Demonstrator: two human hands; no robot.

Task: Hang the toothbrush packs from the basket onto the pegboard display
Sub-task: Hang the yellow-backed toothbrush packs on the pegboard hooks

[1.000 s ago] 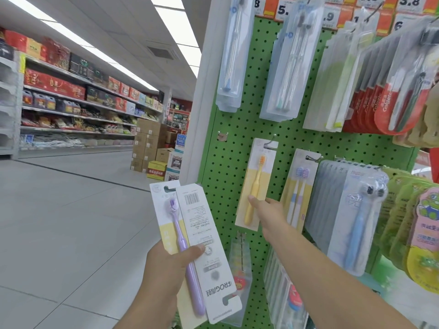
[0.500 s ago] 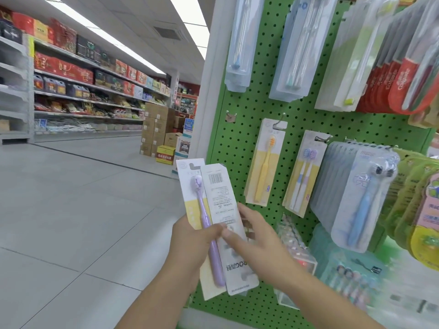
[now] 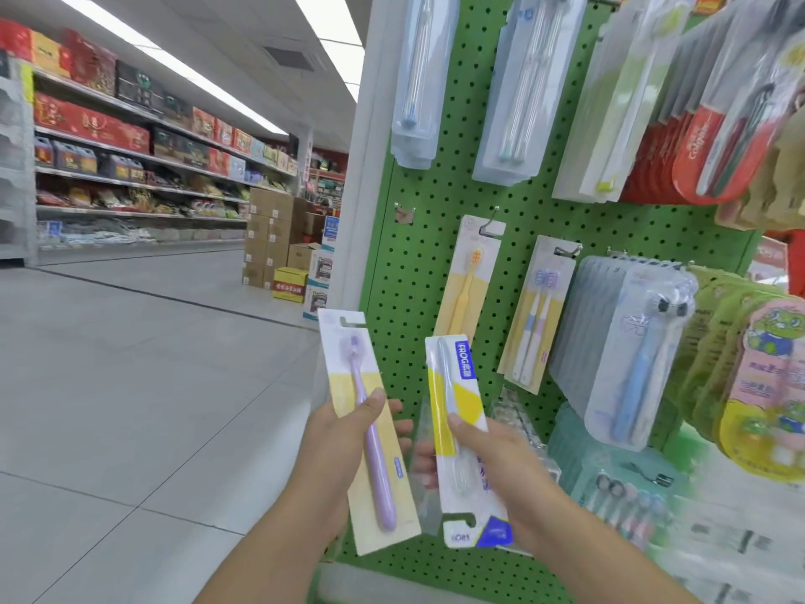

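now | white frog pack (image 3: 461, 433) split from purple toothbrush pack (image 3: 370, 429), hang slot at bottom, upside down | right hand (image 3: 501, 464) fingers curled round white pack; left hand (image 3: 344, 446) fingers curled round purple pack | both just in front of green pegboard (image 3: 414, 272) | judgement: invert pack, then hook on bare peg (image 3: 403, 211)

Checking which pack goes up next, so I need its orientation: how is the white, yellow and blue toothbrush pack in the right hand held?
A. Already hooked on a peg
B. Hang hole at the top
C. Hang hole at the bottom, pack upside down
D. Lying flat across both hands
C: the right hand grips the white, yellow and blue toothbrush pack with its hook-shaped hang hole at the lower end, clear of the green pegboard.
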